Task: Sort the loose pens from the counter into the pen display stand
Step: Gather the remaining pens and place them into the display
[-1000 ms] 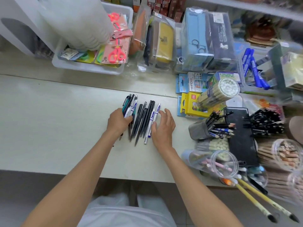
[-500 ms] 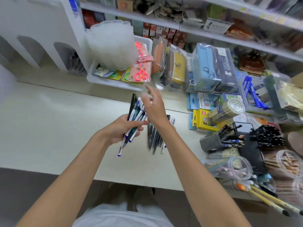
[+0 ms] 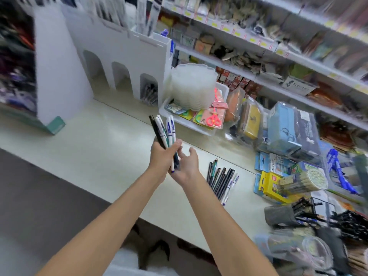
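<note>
Pens [image 3: 169, 129] gripped in my left hand [image 3: 159, 156], right hand [image 3: 188, 164] loose-fingered beside them — carrying step, I reckon; next comes slotting them into the display stand [image 3: 123, 56] ahead-left.

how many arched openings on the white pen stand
3, in a row along the base of the pen display stand: left arch, middle arch, right arch holding pens. More may be hidden.

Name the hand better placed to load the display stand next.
Left. The left hand grips the pen bunch and is nearer the display stand; the right hand is open, gripping nothing.
</note>
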A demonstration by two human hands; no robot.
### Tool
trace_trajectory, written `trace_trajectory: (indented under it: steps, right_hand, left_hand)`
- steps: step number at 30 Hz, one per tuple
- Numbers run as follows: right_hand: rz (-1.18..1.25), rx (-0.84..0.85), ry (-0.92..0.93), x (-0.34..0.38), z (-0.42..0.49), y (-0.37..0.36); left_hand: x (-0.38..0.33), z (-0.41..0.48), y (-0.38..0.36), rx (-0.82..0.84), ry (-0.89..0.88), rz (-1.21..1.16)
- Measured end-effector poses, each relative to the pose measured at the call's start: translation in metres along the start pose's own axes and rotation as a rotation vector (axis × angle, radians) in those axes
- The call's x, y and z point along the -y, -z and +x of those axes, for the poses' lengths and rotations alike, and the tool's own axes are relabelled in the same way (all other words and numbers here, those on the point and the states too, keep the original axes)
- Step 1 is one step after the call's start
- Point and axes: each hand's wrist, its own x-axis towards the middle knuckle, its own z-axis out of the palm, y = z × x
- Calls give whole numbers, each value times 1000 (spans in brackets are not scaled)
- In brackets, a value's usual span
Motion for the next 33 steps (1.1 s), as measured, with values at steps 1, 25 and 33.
trace_trajectory:
  steps: [1,25,33]
  right_hand:
    - [-39,-5,32,-2,1,-13]
    - [-932,-45,1237,-167,23,-392]
    - [-823,12,1193,-206,42,-431]
  left_hand:
    - [-2,-2,7,36,7,43]
    - [-268,200,357,812,-39,296]
    - [-292,219,417,779,-114,323]
